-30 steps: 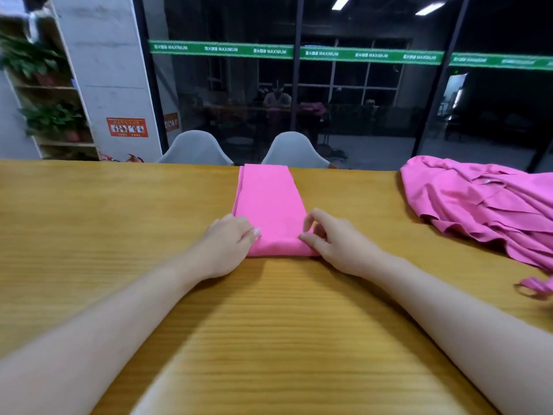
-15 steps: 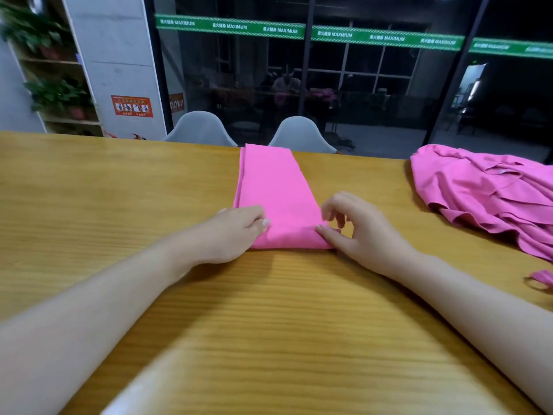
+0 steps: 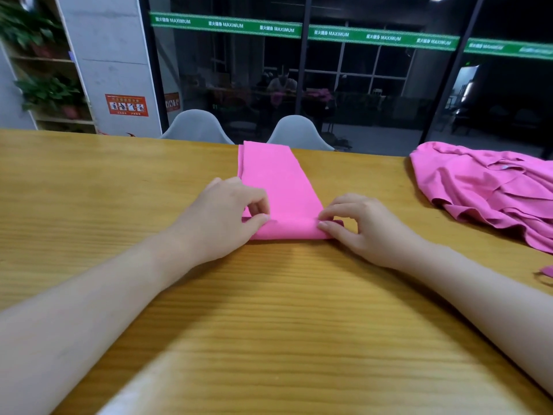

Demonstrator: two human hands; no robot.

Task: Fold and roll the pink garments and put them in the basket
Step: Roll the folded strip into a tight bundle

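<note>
First turn of the roll started at the near end of the pink strip

The folded pink strip (image 3: 278, 190) lies on the bench (image 3: 89, 190) at 12 o'clock; half a second ago its near edge lay flat, now it is curled over into a small roll, so rolling has begun. The left hand (image 3: 224, 217) pinches the roll's left end, fingers (image 3: 258, 205) narrow on cloth; the right hand (image 3: 368, 226) pinches its right end the same way. A heap of pink garments (image 3: 490, 190) waits at 2 o'clock, well apart. No basket is in view, so its contents cannot be told.
</note>
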